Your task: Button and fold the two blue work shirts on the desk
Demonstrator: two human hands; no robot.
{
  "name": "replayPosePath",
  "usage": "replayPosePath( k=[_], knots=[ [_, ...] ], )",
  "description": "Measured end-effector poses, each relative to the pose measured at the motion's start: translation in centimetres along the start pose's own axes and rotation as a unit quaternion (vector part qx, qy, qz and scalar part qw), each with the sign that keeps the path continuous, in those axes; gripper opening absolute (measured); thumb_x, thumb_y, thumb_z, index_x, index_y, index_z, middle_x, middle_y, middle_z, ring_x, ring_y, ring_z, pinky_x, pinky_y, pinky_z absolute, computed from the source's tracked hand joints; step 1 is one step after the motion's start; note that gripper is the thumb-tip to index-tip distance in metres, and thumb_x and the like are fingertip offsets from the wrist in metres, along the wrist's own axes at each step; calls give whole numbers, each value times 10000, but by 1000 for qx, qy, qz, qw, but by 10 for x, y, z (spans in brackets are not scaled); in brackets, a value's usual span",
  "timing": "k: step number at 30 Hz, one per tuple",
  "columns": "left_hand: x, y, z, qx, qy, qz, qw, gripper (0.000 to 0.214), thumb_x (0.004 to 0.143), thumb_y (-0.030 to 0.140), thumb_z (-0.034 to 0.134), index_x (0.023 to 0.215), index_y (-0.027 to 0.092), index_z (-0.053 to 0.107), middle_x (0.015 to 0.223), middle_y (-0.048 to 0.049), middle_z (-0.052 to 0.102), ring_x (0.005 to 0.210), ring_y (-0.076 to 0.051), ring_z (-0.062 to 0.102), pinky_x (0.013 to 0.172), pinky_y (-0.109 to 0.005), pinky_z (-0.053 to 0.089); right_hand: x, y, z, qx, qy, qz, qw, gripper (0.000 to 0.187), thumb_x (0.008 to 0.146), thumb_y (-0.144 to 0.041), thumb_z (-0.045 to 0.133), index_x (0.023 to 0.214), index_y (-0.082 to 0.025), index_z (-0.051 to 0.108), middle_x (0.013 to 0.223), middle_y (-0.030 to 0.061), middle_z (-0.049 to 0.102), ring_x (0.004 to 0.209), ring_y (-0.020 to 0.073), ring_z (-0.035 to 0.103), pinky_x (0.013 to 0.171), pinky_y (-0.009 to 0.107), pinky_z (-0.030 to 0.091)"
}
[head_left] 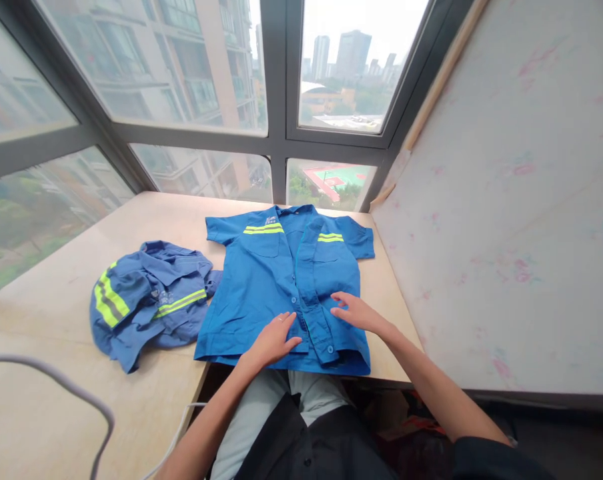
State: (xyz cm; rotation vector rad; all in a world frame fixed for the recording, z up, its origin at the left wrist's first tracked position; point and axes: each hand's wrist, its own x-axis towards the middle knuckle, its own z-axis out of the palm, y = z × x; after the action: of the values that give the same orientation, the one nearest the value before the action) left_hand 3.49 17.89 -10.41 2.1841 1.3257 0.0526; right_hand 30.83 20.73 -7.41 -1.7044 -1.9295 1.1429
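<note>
A blue short-sleeved work shirt with yellow reflective stripes lies spread face up, its front unbuttoned and its collar toward the window. The lower hem reaches the near edge of the wooden surface. My left hand rests on the lower front beside the button edge, fingers stretched out and holding nothing. Over the other front panel, my right hand has its fingers apart; whether it touches the cloth I cannot tell. To the left, a second blue work garment with wide yellow stripes lies crumpled.
The pale wooden surface runs along the framed windows. A grey cable curves across the near left, with a thin white cord by my left arm. A flower-patterned wall stands close on the right.
</note>
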Motion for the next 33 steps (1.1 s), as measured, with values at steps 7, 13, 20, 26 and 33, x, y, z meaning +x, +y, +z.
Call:
replayPosePath(
  k=[7,13,20,26,33],
  knots=[
    [-1,3,31,55,45,-3,997,505,848,382,650,1316,207,584,1187,-130,582,1021,-265,619,879,-361,485,-22,45,50,-35,-1,-48,998,464,813,-310,658,1239,-135,605,1153,129,594,1066,244,588,990,398,463],
    [-16,-6,10,41,107,49,992,259,948,190,463,1018,202,712,1013,-75,642,886,-181,609,800,-297,459,-15,59,59,-68,92,-73,991,379,811,-280,657,1173,-174,623,1080,95,571,1085,241,541,1017,406,423],
    [-68,-5,-13,64,88,107,988,158,902,206,540,858,200,692,1099,-82,640,990,-233,563,833,-380,427,-6,68,56,-15,85,-50,995,329,801,-304,657,1109,-193,626,1079,75,545,992,202,568,917,360,494],
    [-71,-21,11,-54,48,65,995,312,942,454,510,1065,225,683,1262,-92,603,1161,-228,556,1003,-368,440,-3,60,48,-17,48,-9,999,358,809,-352,655,1109,-159,636,1077,92,566,922,201,611,910,378,503],
    [-58,-74,-12,-6,281,-75,957,501,946,438,427,1312,114,538,1362,-182,541,1294,-284,485,1109,-430,374,12,42,42,14,58,-42,997,425,864,-400,582,1204,-147,596,1163,120,622,1030,226,616,942,400,495]
  ],
)
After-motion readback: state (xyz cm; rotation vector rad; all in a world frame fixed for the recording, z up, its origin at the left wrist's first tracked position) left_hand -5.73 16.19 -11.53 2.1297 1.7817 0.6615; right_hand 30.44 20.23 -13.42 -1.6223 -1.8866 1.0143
